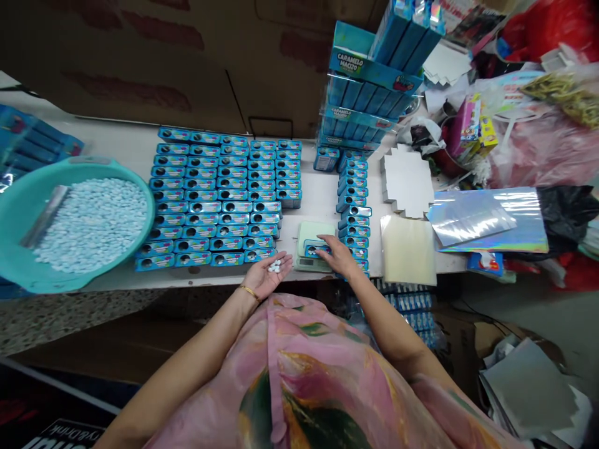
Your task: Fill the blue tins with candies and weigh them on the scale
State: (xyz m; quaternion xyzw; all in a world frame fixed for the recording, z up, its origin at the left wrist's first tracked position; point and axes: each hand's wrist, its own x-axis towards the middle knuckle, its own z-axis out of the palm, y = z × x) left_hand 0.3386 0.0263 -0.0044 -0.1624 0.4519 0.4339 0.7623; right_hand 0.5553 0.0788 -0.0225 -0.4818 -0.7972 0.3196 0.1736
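Note:
My left hand [262, 278] is palm up near the table's front edge, fingers slightly curled, cupping a few small white candies [274, 266]. To its right, my right hand [340, 257] has its thumb and fingers at a small blue candy box [311, 248], which lies over a pale green scale [303, 233]. Whitish pieces show in the box's opening. Left of the scale stand several rows of similar blue boxes [201, 219] with dark round openings. Another column of blue boxes [354, 212] runs just beyond my right hand.
A turquoise basin [148, 209] of pale candies, with a metallic scoop [45, 218], stands at the left. Stacked display cartons [349, 61] rise at the back. White cardboard pieces [408, 181], clear sheets [408, 249] and shiny film [486, 218] lie right. A big brown carton [187, 68] borders the back.

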